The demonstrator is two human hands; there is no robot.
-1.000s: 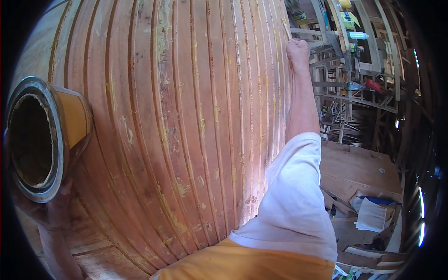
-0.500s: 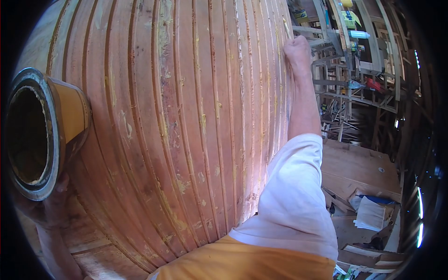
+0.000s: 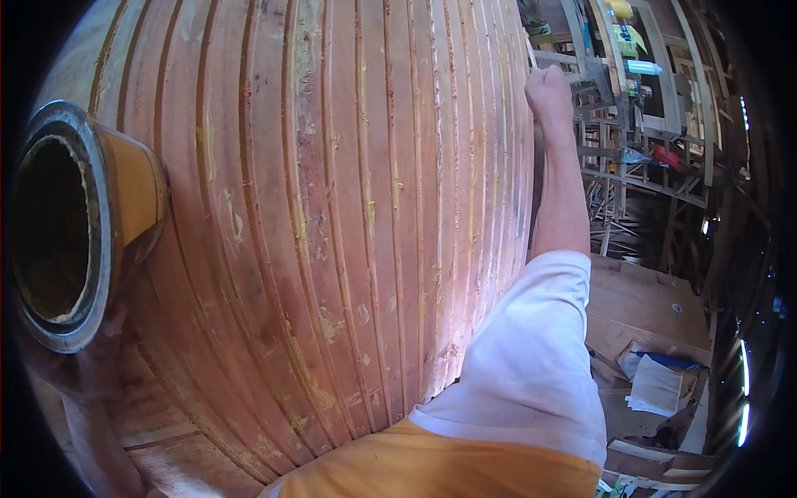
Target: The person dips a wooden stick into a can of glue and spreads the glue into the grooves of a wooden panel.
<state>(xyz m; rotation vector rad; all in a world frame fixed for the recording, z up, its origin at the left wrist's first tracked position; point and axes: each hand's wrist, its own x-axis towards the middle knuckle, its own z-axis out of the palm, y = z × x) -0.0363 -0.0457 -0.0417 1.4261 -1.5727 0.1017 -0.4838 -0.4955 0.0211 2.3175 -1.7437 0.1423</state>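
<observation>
At the left, my left hand [image 3: 93,353] is wrapped under a metal can [image 3: 137,187] with a yellow-orange band, its mouth tilted toward me. The can's rim is crusted, and its inside is too dark to make out. My right hand [image 3: 549,91] reaches far out at the upper right, closed in a fist around a thin, light-coloured stick-like tool [image 3: 531,54]. Its working end is hard to see. That fist is at the edge of a large curved wall of wooden planks [image 3: 349,232], whose grooves hold yellowish filler in places.
Wooden framing [image 3: 668,100] with bottles and small items stands at the upper right. Below it lies a plywood sheet [image 3: 639,299], with white papers [image 3: 656,386] and wood scraps nearby. Boards [image 3: 187,465] show at the lower left.
My right hand and its tool have moved slightly to the right, toward the planks' edge. The can stays in my left hand, shifted a little upward in view.
</observation>
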